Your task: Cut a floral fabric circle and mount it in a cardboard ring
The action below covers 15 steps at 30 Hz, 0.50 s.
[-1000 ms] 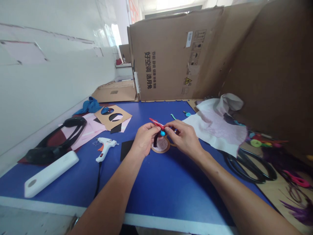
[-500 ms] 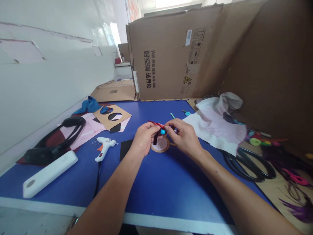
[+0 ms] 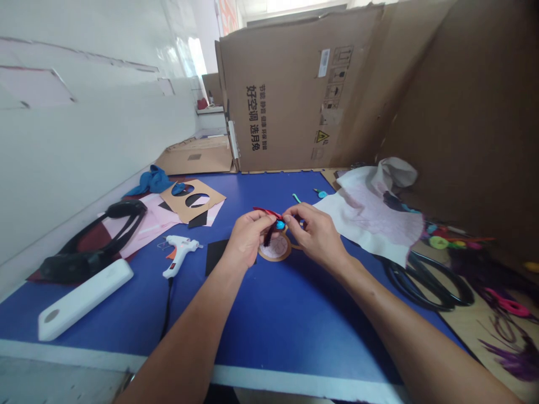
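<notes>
My left hand point(image 3: 246, 238) and my right hand point(image 3: 316, 234) meet over the blue table point(image 3: 269, 314), both pinched on a small craft piece: a red feather point(image 3: 265, 212) with a blue bead point(image 3: 280, 225) and a dark tuft hanging below. Under the hands a brown cardboard ring point(image 3: 275, 249) with a pale centre lies flat on the table. A black square sheet point(image 3: 214, 254) rests just left of my left wrist.
A white glue gun point(image 3: 179, 252) with its cord lies left of the hands, beside a white box point(image 3: 82, 300), black straps point(image 3: 101, 235) and cut cardboard point(image 3: 193, 200). White cloth point(image 3: 374, 219), black scissors point(image 3: 429, 283) and coloured feathers point(image 3: 497, 280) lie right. Cardboard boxes point(image 3: 295, 95) stand behind.
My hands stay together on the feather piece; the red feather has tipped slightly lower and the blue bead sits closer between the fingers. Otherwise nothing has shifted.
</notes>
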Tool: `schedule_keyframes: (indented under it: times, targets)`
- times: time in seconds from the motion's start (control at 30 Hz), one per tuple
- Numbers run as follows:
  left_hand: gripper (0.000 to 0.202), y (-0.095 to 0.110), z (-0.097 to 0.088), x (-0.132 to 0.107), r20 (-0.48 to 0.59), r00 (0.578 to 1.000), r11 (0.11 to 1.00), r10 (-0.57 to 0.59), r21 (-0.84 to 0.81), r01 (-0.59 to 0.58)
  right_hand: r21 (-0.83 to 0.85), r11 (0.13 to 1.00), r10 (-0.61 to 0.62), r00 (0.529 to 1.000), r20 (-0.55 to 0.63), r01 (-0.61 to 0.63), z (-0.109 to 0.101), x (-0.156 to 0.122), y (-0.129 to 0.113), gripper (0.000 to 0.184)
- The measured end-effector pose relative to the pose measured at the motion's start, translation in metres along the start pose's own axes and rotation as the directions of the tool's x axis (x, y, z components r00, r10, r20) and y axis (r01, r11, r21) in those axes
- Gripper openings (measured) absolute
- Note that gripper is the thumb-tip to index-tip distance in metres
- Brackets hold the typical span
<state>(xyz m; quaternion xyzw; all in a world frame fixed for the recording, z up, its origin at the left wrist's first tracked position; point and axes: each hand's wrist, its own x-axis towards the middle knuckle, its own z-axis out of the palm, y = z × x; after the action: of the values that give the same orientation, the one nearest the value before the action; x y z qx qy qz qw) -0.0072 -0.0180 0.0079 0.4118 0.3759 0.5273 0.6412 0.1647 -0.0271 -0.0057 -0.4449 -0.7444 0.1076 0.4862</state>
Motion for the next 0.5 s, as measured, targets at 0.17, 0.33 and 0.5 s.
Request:
schedule_keyframes:
  times: [0.17, 0.33, 0.5]
  targets:
    - [0.016, 0.0016, 0.0000, -0.0010, -0.002, 1.000, 0.999, 0.008, 0.038, -0.008, -0.001, 1.000, 0.008, 1.000, 0.006, -0.008, -0.0007, -0.0002, 0.0003, 0.019]
    - [0.016, 0.0028, 0.0013, -0.0023, -0.016, 1.000, 0.999, 0.004, 0.038, -0.003, -0.005, 1.000, 0.012, 1.000, 0.009, -0.012, -0.0003, 0.0003, 0.0004, 0.019]
    - [0.017, 0.0024, 0.0017, -0.0026, -0.029, 0.999, 0.998, 0.018, 0.068, -0.016, -0.003, 1.000, 0.010, 1.000, 0.008, -0.010, -0.0004, -0.0001, -0.0004, 0.019]
